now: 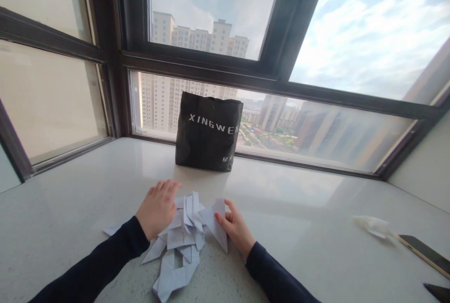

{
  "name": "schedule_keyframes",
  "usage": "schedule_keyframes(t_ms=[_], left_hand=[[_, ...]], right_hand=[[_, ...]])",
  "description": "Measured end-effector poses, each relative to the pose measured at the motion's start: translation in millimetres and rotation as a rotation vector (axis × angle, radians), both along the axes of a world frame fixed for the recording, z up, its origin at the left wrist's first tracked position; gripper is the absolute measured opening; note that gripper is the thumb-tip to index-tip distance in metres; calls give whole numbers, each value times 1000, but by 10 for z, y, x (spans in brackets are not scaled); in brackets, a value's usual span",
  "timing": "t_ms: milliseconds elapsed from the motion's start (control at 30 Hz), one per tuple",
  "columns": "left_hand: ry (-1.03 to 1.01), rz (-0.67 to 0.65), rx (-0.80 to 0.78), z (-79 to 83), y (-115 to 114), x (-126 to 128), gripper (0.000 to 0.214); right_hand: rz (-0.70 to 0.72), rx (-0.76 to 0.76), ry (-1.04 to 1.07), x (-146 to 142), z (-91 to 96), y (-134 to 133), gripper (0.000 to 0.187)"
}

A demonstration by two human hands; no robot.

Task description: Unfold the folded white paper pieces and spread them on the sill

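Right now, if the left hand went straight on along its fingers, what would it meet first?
Probably the black bag; the left hand points roughly toward its base, though depth is unclear.

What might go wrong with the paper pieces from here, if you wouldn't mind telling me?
The loose, overlapping pile of white folded paper could slide apart if the left hand, right beside it, brushes against it.

The angular white folded-paper piece pinched at its edge by the right hand might bend or slip.

The dark navy left sleeve could drag the white paper tip showing beside it.
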State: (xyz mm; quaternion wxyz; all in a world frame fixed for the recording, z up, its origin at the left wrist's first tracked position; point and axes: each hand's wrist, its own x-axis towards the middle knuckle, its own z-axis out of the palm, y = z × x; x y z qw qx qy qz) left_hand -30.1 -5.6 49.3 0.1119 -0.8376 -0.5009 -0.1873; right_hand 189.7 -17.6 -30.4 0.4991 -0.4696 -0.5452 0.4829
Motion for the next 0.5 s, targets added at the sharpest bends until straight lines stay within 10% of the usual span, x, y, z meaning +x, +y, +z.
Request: schedule_keyframes(t_ms=[267, 500], left_hand=[[301, 233, -350, 86, 102, -380, 41], [181, 68, -657, 22, 303, -678, 42]], right_hand=[[-7, 7, -38, -6, -22, -3, 54], [-11, 9, -48, -4, -43, 1, 51]])
